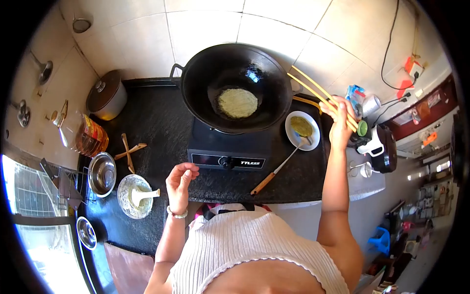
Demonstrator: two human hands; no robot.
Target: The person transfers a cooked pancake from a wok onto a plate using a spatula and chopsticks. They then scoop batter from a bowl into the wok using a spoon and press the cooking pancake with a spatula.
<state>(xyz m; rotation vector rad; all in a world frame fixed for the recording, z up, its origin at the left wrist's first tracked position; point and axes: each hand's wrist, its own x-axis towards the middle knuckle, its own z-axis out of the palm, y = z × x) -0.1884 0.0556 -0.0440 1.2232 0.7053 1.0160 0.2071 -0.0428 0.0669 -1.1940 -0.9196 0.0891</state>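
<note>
A wall of pale tiles stands behind a black desk. In the middle, a big black wok sits on a black cooker. To its left are a lidded pot by the wall and a bottle of amber liquid; nearer lies a bowl smeared with pale batter, a white spoon in it. The left hand is loosely curled, holding nothing, near the cooker's front left corner. The right hand is closed around 2 chopsticks, their tips slightly apart near the wok's right rim; I cannot tell whether they touch it. Right of the cooker, a white plate carries a greenish-brown pancake, with a wooden-handled turner leaning on it. A pale, round pancake lies flat in the wok's bottom.
</note>
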